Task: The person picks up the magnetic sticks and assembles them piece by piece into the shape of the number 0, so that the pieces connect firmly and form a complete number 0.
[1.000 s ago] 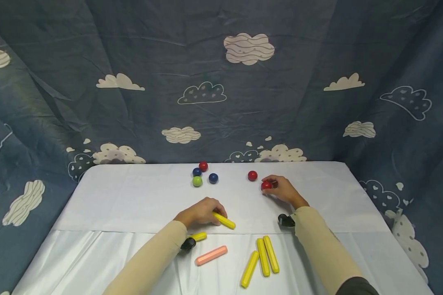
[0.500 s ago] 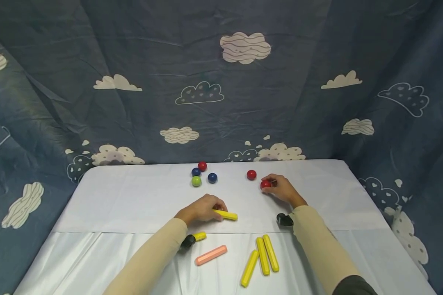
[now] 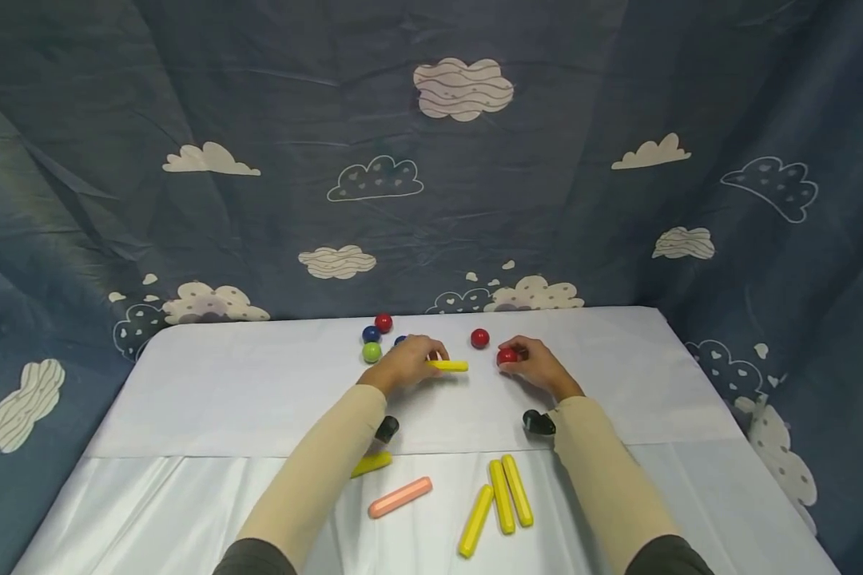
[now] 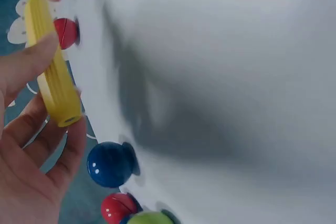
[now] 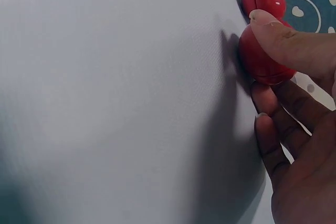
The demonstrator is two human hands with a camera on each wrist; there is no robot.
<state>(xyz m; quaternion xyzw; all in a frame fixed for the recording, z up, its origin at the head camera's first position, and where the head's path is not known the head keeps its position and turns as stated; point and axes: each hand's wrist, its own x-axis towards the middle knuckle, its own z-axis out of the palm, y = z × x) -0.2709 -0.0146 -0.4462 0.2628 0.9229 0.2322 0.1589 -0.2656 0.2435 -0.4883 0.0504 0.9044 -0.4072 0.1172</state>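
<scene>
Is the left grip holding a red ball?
No, the left grip pinches a yellow stick, while the right grip holds a red ball.

Place: a curtained set; the kind of room cannot be told
Curtain (image 3: 532, 200): cloud-printed, behind and at both sides
Table (image 3: 208, 391): white-covered

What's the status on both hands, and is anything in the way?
Left hand pinching yellow stick above white cloth. Right hand gripping red ball. Second red ball between hands, slightly farther back; possible obstruction.
</scene>
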